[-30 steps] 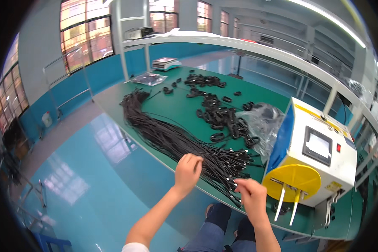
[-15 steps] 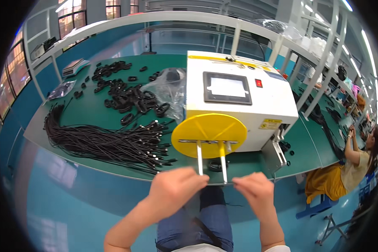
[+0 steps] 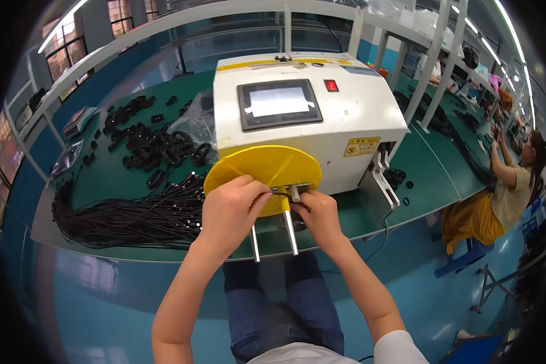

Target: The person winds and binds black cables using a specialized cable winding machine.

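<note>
Both the left hand [image 3: 232,209] and right hand [image 3: 317,213] pinch a thin black cable [image 3: 277,193] against the metal pegs [image 3: 292,212] at six o'clock below the yellow disc [image 3: 267,167], best kept taut there.

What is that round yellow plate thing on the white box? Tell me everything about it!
The yellow disc looks like smooth plastic, flat and round. It sits on the front of the white machine, tilted toward the person. Two shiny metal rods stick out from it. The left hand lies over its lower edge, and the right hand is by the rods just beneath it.
</note>
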Demonstrator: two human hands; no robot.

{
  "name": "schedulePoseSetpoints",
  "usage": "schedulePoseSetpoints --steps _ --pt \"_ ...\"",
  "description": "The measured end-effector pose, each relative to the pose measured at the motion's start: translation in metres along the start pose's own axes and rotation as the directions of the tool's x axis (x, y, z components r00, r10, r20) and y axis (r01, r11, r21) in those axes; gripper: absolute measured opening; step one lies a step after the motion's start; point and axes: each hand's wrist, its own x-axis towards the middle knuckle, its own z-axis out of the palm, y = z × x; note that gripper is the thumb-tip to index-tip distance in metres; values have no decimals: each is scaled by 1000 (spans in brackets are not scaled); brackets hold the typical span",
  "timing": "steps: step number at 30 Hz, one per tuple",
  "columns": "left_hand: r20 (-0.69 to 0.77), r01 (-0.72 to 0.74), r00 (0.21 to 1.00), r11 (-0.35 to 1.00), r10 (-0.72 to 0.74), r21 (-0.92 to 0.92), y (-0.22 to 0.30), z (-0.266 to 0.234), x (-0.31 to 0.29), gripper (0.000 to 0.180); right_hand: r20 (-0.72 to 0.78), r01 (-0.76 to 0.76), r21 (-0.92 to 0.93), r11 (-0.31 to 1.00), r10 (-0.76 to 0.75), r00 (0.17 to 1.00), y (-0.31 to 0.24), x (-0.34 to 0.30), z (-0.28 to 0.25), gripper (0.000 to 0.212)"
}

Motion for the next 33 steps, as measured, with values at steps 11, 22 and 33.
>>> schedulePoseSetpoints --steps 11,22,33 --pt "-19 153 988 983 -156 -105 -8 1 -3 6 -40 118 58 991 -116 992 5 3 -4 12" --pt "-43 189 980 976 -195 -110 -5 5 0 5 6 118 -75 990 -118 993 9 9 -7 9" --pt "-25 187 981 974 -192 -129 -24 -17 -42 3 6 151 -153 977 -151 988 4 13 -11 9"
